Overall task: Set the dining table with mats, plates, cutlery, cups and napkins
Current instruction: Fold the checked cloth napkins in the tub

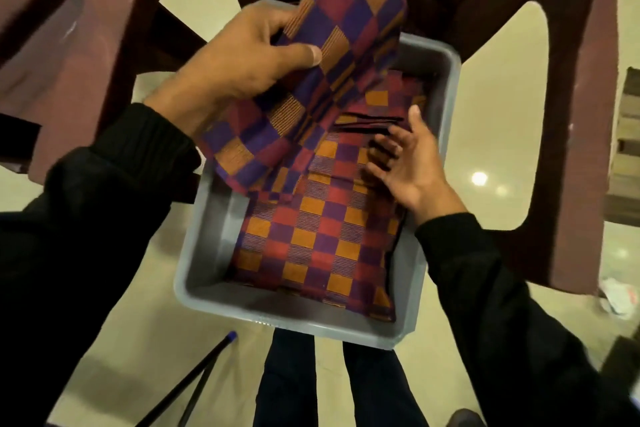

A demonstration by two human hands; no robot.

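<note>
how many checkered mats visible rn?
At least 3: lifted mat gripped by left hand; two overlapping in the grey bin, top mat, far mat. More may lie underneath.

- The left hand [242,55] grips a checkered mat [311,73] in purple, red and orange, thumb on top, lifting it at 11 o'clock above the grey tub [304,321].
- The right hand [405,166], fingers spread and relaxed, rests on the stacked mats [311,243] inside the tub, at 3 o'clock of the stack.
- Both sleeves are black.
- Maroon plastic chair legs [571,149] stand on the pale floor [502,114] at 12 and 2 o'clock.
</note>
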